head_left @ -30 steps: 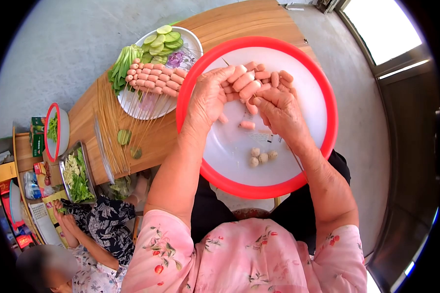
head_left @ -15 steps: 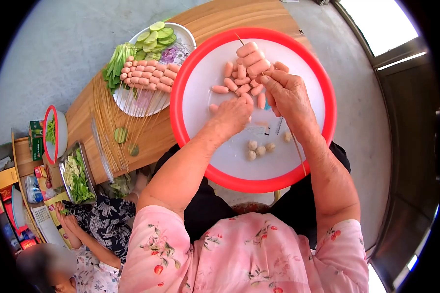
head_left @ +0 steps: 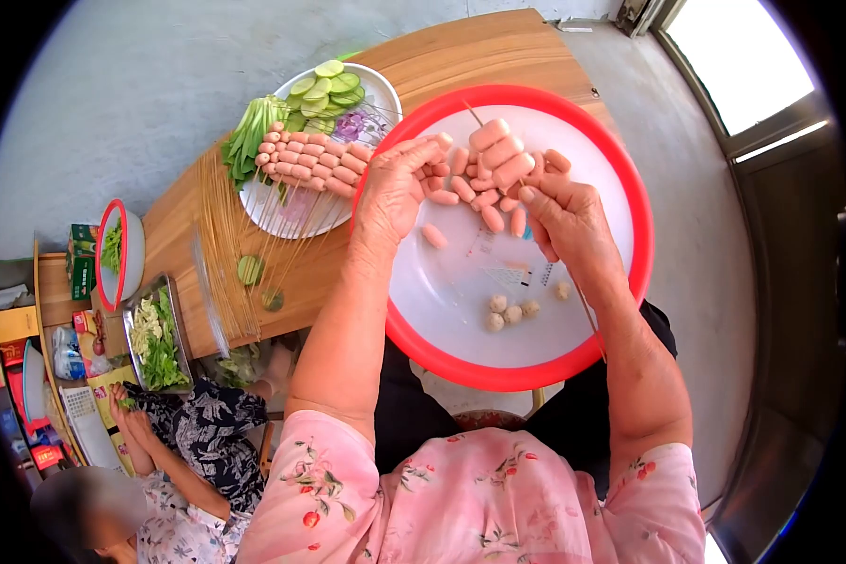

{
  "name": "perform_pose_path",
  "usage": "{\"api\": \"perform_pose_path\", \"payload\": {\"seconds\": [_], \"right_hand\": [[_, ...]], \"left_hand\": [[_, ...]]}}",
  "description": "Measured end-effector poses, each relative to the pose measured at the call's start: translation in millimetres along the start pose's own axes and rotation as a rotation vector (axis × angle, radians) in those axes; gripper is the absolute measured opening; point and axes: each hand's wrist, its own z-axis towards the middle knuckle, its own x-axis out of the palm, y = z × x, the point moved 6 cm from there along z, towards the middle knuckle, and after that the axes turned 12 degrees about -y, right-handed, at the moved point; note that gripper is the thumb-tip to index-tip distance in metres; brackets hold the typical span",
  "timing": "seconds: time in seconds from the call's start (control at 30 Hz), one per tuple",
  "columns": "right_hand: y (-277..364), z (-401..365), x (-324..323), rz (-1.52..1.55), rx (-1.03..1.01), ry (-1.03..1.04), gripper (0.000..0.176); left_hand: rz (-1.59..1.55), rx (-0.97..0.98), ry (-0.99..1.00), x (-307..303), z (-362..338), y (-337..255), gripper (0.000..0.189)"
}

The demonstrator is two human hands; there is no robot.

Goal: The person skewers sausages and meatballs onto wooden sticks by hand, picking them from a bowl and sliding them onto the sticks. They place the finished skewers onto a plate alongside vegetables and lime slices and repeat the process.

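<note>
Between the closed fingers of my right hand [head_left: 569, 221] is a wooden skewer [head_left: 587, 315]; three small sausages [head_left: 502, 152] are threaded side by side near its upper end. My left hand [head_left: 394, 188], raised over the left rim of the red-rimmed white basin [head_left: 456, 315], pinches a small sausage [head_left: 443, 141] at the fingertips. Loose sausages [head_left: 485, 199] lie in the basin below and between my hands, and one sits apart [head_left: 433, 235]. Several greyish balls [head_left: 512, 314] rest nearer to me in the basin.
Left of the basin, a white plate [head_left: 254, 209] on the wooden table [head_left: 461, 47] holds sausage skewers, cucumber slices, greens and purple onion. Bare skewers [head_left: 224, 254] lie beside it. A metal tray [head_left: 160, 338] holds leafy vegetables. Another person [head_left: 183, 479] sits at the lower left.
My left hand has lifted from the loose sausages and moved left and up, now with a sausage at its fingertips. My right hand still grips the skewer. The whole view has shifted slightly.
</note>
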Motion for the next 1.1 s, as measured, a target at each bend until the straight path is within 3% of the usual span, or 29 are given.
{"api": "perform_pose_path", "payload": {"seconds": [0.03, 0.1, 0.13, 0.27, 0.53, 0.83, 1.1], "right_hand": [[-7, 1, 2, 0.004, -0.007, 0.006, 0.014], [-4, -1, 11, -0.039, -0.224, 0.077, 0.015], [-5, -8, 12, -0.014, -0.035, 0.117, 0.016], [-4, -12, 17, -0.130, -0.105, 0.179, 0.017], [-8, -13, 20, -0.140, 0.022, 0.218, 0.018], [-5, -11, 19, -0.149, -0.052, 0.231, 0.018], [-7, -13, 19, -0.147, 0.030, 0.216, 0.018]], "left_hand": [[-0.111, 0.004, -0.015, -4, 2, -4, 0.023], [-0.139, -0.012, -0.035, -9, 4, -8, 0.020], [-0.169, -0.041, -0.094, -13, 4, -8, 0.018], [-0.228, -0.086, -0.124, -17, 7, -8, 0.016], [-0.255, -0.088, -0.111, -15, 9, -8, 0.019], [-0.220, -0.066, -0.129, -13, 7, -11, 0.019], [-0.188, -0.011, -0.119, -7, 3, -17, 0.016]]}}
